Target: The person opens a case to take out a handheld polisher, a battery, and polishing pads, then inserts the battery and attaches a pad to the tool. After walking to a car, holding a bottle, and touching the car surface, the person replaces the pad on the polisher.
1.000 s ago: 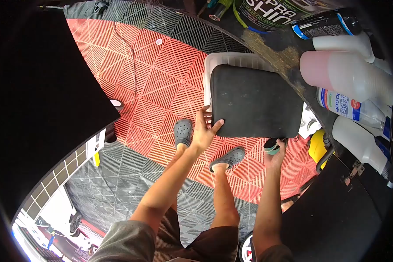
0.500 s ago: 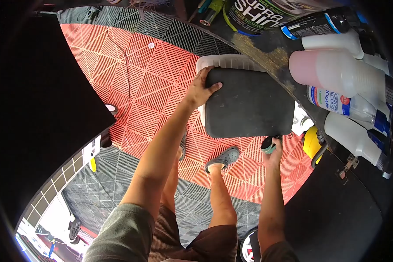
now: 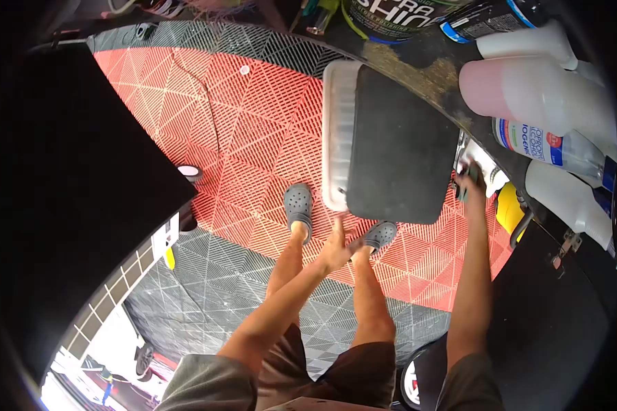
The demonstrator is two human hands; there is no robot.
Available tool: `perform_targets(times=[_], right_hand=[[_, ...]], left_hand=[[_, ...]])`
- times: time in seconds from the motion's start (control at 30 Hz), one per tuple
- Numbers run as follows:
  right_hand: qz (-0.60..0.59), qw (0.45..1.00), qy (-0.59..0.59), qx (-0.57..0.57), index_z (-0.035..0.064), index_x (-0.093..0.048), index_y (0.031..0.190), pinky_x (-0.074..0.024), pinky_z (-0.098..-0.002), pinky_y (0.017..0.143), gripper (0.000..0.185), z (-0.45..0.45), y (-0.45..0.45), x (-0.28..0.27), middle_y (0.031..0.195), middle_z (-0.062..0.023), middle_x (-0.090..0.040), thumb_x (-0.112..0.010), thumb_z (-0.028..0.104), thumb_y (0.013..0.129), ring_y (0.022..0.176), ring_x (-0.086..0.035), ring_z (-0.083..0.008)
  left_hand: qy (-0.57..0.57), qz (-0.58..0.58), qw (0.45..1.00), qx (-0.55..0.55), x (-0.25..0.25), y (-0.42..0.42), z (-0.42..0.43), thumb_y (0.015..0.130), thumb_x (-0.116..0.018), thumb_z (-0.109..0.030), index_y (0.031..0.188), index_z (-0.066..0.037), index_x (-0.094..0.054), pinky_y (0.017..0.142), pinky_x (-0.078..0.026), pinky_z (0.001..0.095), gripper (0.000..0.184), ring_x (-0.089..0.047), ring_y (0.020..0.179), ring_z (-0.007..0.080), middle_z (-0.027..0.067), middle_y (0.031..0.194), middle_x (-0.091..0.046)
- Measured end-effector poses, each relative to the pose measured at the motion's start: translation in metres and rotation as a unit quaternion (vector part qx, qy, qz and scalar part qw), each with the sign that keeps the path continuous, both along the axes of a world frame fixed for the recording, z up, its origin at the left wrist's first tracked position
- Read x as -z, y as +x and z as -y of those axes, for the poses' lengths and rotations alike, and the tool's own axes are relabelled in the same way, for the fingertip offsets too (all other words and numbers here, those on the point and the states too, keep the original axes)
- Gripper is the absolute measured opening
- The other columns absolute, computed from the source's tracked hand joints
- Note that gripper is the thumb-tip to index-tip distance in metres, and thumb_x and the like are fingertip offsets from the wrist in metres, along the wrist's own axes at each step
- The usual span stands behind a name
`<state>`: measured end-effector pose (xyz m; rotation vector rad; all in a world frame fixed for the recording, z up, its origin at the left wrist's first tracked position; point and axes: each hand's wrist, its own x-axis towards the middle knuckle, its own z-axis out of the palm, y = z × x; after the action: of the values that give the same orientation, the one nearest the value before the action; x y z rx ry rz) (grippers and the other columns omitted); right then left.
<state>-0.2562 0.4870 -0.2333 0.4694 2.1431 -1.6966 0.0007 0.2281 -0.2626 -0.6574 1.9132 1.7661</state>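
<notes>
- Black, flat, rectangular case with rounded corners lies ahead of the left hand and to the left of the right hand, overlapping a pale, translucent plastic bin.
- Left hand is spread wide, nothing in it that shows, fingertips just short of the case's near left corner.
- Right hand is a blur beside the case's right edge; a small dark-green item shows at the fingers, but I can't tell how tightly they close.
- For a sure hold, the left thumb wants to be on top, fingers underneath, catching case and not bin rim.
- That broad, smooth face looks likely to slide, so slow, level pressure suits it.
- Careful on the right: a yellow rounded object sits just beyond that hand, so keep the elbow tucked.
</notes>
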Motion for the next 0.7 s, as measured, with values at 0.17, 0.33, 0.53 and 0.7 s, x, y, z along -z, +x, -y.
perform_targets(times=[0.17,0.33,0.53,0.7], right_hand=[[0.191,0.965,-0.018,0.182,0.0086,-0.059,0.106,-0.0479,-0.0297,0.057,0.028,-0.066,0.177,0.003,0.080,-0.0022,-0.054,-0.059,0.007,0.077,0.062,-0.054,-0.0152],[0.360,0.844,-0.295,0.268,0.0161,-0.060,0.115,-0.0528,-0.0456,0.071,0.037,0.015,0.266,0.006,0.106,-0.0094,-0.062,-0.061,0.011,0.079,0.095,-0.061,-0.0297],[0.332,0.724,-0.521,0.307,0.0137,-0.060,0.116,-0.0464,-0.0538,0.090,0.038,0.113,0.255,0.066,0.115,-0.0112,-0.063,-0.066,0.014,0.078,0.114,-0.056,-0.0378],[0.282,0.719,-0.491,0.403,0.0112,-0.060,0.114,-0.0466,-0.0507,0.086,0.043,0.105,0.230,0.057,0.109,-0.0071,-0.065,-0.067,0.020,0.072,0.106,-0.060,-0.0300]], left_hand=[[0.035,0.051,0.985,0.161,-0.018,-0.001,0.068,0.085,-0.069,-0.004,0.135,-0.002,-0.049,0.107,-0.045,0.0399,0.054,-0.054,0.121,0.0273,0.0163,0.139,-0.050],[-0.149,-0.118,0.972,-0.140,-0.010,-0.107,0.075,0.089,-0.064,-0.013,0.124,0.000,-0.053,0.099,-0.043,0.0419,0.039,-0.051,0.116,0.0386,0.0203,0.124,-0.050],[-0.282,-0.315,0.904,-0.056,-0.010,-0.277,0.073,0.085,-0.068,-0.047,0.140,-0.007,-0.042,0.109,-0.032,0.0493,0.073,-0.041,0.131,0.0389,0.0205,0.141,-0.043],[-0.258,-0.224,0.934,0.105,0.014,-0.288,0.101,0.079,-0.073,-0.048,0.143,-0.020,-0.043,0.109,-0.035,0.0465,0.075,-0.044,0.132,0.0317,0.0092,0.140,-0.049]])
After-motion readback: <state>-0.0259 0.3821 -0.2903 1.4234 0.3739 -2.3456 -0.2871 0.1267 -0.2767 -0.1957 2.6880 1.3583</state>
